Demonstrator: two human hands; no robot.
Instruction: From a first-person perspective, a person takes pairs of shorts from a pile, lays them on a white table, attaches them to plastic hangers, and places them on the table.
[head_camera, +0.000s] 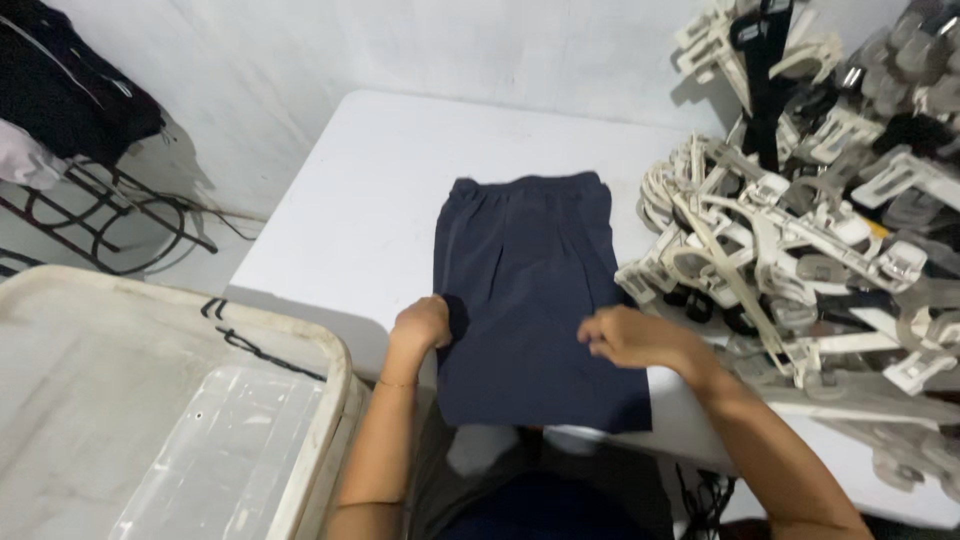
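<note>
We see a white surface (370, 180) set vs. a white wall, and on it lies a pair of dark navy shorts (530, 290), folded flat. Its long axis runs away from us: the waistband is at the far end, and the near hem hangs a bit over the near edge of the surface.

To the right, just beside the shorts, there is a big pile of white plastic hangers (800, 240). To the left, below the surface, stands a white tub (330, 400) w/ a clear lid inside.

The left hand (420, 325) is at the left edge of the shorts, fingers curled onto the cloth, prob. pinching it; we cannot tell for sure. The right hand (640, 340) rests on the right edge, fingers bent inward and blurred. Both hands are at the near half, about equally close.
</note>
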